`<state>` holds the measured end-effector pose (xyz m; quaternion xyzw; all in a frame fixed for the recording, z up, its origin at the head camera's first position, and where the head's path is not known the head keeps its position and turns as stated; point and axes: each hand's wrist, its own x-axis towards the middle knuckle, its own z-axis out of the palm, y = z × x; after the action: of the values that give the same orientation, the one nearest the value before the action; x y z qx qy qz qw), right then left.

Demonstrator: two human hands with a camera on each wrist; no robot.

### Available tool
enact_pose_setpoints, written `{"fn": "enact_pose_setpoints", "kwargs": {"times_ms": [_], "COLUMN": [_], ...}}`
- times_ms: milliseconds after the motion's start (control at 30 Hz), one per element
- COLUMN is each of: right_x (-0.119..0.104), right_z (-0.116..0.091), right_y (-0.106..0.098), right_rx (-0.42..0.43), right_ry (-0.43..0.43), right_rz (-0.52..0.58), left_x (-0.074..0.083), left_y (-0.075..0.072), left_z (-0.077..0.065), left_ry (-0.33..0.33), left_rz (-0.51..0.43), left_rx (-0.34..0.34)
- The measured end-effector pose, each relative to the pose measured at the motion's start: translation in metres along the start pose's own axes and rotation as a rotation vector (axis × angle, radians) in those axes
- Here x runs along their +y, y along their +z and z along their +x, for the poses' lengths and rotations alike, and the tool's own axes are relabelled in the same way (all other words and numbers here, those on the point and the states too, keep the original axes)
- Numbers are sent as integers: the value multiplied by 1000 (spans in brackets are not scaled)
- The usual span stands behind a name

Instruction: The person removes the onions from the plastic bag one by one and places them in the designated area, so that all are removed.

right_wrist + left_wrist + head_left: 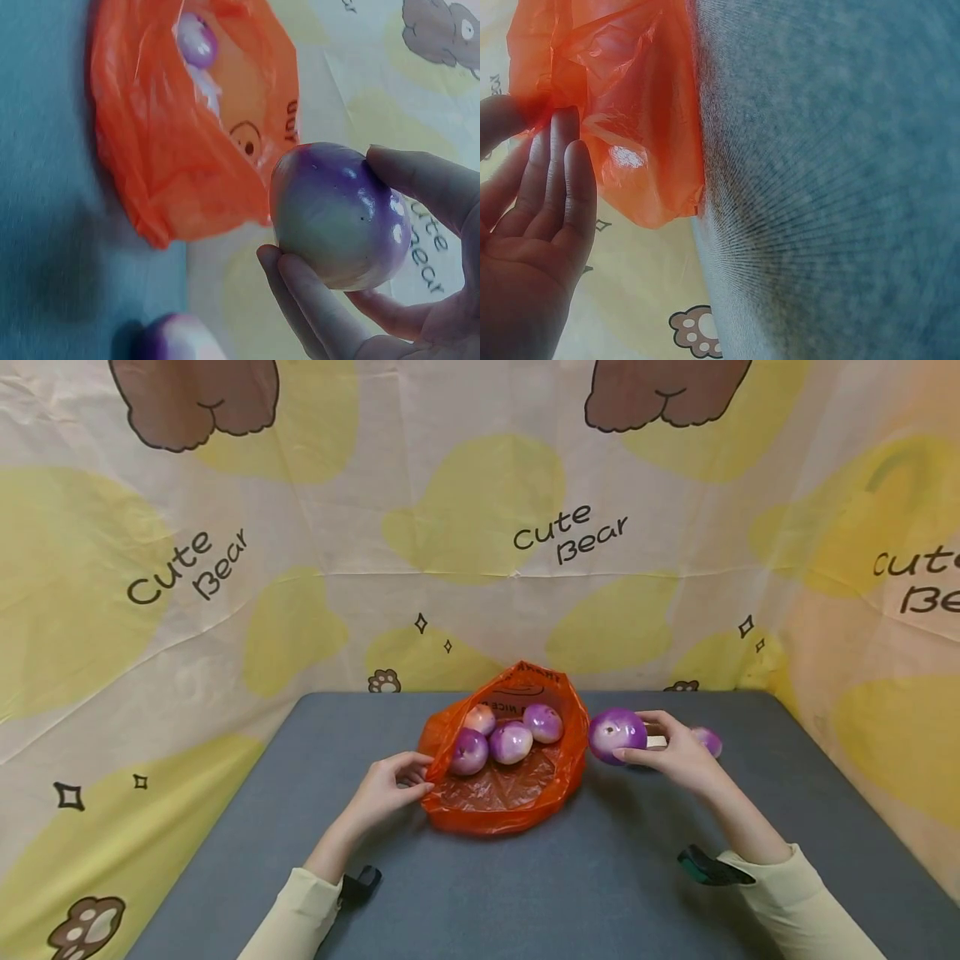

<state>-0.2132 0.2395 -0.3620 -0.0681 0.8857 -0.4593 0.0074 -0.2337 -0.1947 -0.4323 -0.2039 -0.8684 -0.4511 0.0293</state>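
An orange plastic bag (502, 818) lies on its side with its mouth open towards me. Several glossy purple-and-white round fruits (512, 742), one more orange-pink, sit inside it. My left hand (393, 787) pinches the left edge of the bag's mouth between thumb and fingers; the left wrist view shows the fingertips against the orange film (641, 97). Just right of the bag, my right hand (678, 752) holds a purple-and-white round fruit (341, 217) above the table, thumb on one side and fingers on the other. Its exact kind is unclear.
Another purple-and-white fruit (708, 741) lies on the table behind my right hand, partly hidden. A small pale object (656, 742) shows between that hand's fingers. The grey-blue table (525, 893) ends at a patterned cloth (480, 610) behind it.
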Motion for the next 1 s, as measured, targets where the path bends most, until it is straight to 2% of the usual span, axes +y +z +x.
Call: {"fn": "enact_pose_setpoints", "kwargs": {"times_ms": [233, 367, 533, 633, 767, 900, 1000], "right_x": [12, 21, 29, 34, 43, 54, 63], "right_z": [-6, -9, -13, -15, -18, -20, -21], "right_y": [-19, -30, -44, -53, -65, -78, -86], "right_rx": [24, 37, 48, 52, 61, 64, 66], "right_ry": [73, 79, 93, 112, 130, 147, 165], "right_rz": [-62, -66, -74, -76, -62, -56, -60], "left_x": [-2, 0, 22, 20, 5, 25, 34], "left_y": [0, 1, -4, -3, 0, -5, -7], "left_z": [1, 1, -4, -3, 0, -3, -5], "left_ry": [-7, -17, -11, 4, -6, -7, 2], "left_rz": [-12, -10, 12, 10, 5, 14, 18], "left_rx": [-2, 5, -9, -7, 11, -1, -14]}}
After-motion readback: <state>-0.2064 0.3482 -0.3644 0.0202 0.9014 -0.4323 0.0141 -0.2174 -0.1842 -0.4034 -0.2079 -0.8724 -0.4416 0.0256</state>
